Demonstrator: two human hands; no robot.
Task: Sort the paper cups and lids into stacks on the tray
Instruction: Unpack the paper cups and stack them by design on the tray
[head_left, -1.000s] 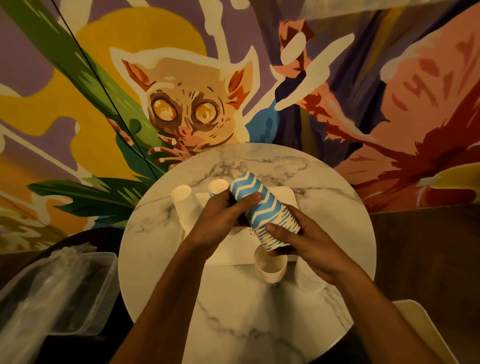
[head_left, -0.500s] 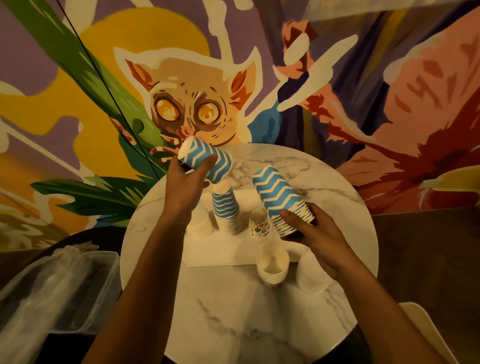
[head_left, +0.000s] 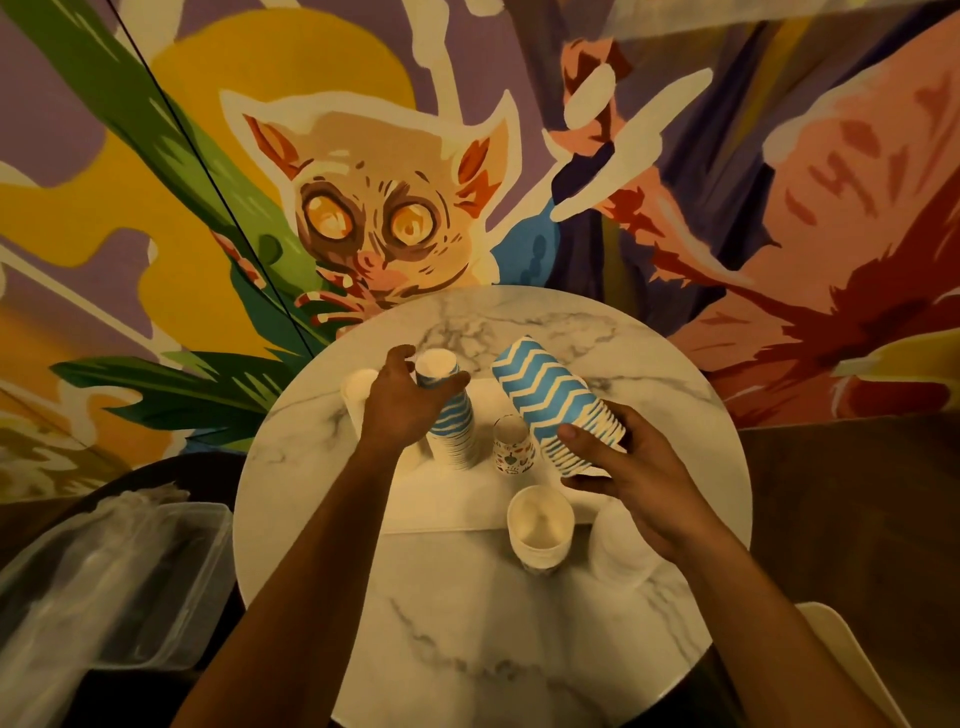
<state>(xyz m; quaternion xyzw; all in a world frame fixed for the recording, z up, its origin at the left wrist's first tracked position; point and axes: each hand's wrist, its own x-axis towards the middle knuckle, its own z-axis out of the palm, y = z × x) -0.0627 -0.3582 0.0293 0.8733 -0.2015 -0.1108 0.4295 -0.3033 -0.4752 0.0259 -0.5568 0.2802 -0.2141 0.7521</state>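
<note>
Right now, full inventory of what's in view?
standing chevron stack: one, blue-white, upside down on tray
held chevron stack: one, blue-white, tilted above tray
patterned cup: one, white with prints, between stacks
cream cup: one, cream, tray's near edge
white stack: one, white, blurred, left of left hand
lid-like pile: one, pale, right of cream cup
tray: one, cream, table centre
table: one, white marble, round
plastic container: one, clear, lower left
mural: one, multicoloured, wall behind
left hand: one, grips standing stack's top
right hand: one, holds tilted stack

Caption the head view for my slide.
Left hand grips the upright chevron cup stack on the tray; right hand holds a tilted stack.
</note>
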